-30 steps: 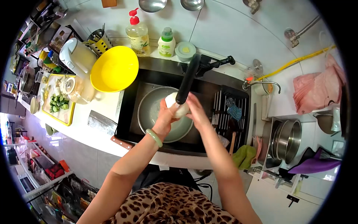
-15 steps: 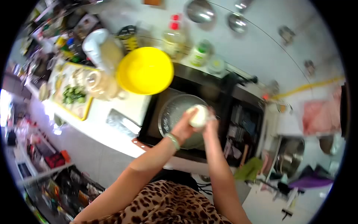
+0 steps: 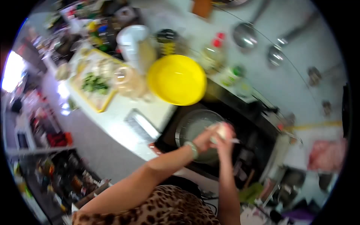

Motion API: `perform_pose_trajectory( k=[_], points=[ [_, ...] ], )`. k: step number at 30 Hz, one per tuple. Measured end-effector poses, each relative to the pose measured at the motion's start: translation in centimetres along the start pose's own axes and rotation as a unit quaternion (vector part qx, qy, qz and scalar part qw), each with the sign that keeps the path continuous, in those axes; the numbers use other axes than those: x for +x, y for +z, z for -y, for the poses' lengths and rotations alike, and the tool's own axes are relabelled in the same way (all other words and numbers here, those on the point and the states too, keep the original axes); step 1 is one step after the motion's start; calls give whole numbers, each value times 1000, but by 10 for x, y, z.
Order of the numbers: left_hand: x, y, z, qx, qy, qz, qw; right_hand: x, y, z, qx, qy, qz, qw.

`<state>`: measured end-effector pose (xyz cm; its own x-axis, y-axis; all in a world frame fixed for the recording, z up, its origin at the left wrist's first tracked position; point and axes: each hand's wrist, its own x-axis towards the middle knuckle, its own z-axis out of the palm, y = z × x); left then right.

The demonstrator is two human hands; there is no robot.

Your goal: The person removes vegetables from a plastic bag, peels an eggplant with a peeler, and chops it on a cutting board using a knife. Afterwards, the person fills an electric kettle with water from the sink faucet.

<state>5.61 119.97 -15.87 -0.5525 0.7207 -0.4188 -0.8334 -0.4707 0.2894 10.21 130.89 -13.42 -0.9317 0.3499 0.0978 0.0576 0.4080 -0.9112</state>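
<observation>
Above a metal bowl (image 3: 193, 125) in the dark sink, my left hand (image 3: 205, 140) and my right hand (image 3: 225, 141) are close together around a round white thing (image 3: 225, 132). Motion blur smears its outline, and my fingers partly cover it. A pale green bangle (image 3: 193, 150) circles my left wrist. The bowl stands below and to the left of my hands, with a greyish inside.
A yellow bowl (image 3: 177, 80) sits at the sink's back left corner. On the counter lie a cleaver (image 3: 141, 124) and a yellow-edged board (image 3: 100, 107) with cut green pieces (image 3: 94, 83). Soap bottles (image 3: 213, 54) stand by the wall. A green cloth (image 3: 250, 193) hangs at the front right.
The camera view has swung, so the counter and sink appear shifted right and tilted. My hands still hold the white thing, with my right hand now more over it. The picture has become blurred.
</observation>
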Motion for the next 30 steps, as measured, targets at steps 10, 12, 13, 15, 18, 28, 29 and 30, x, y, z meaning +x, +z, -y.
perform_pose_trajectory(
  k=[10,12,13,15,18,28,29,30],
  points=[
    [-21,38,1,128,-43,-58,989,91,-145,48,-211,-5,-103,972],
    [-30,38,2,109,-37,-72,991,116,-154,54,-304,-154,-137,930],
    [-34,37,2,109,-35,-74,991,121,-154,29,-395,-171,-97,898],
    [-40,34,2,99,-38,-68,992,108,-141,12,-449,-114,-11,886],
    [-48,20,2,77,-56,-60,994,98,-141,13,-505,-54,14,861],
    [-102,2,14,47,-76,-79,993,-66,-39,56,258,325,223,882],
    [-108,0,16,73,-81,-72,991,-71,-37,53,265,317,235,880],
    [-111,-2,19,83,-85,-73,990,-76,-36,51,287,304,235,877]
  ],
)
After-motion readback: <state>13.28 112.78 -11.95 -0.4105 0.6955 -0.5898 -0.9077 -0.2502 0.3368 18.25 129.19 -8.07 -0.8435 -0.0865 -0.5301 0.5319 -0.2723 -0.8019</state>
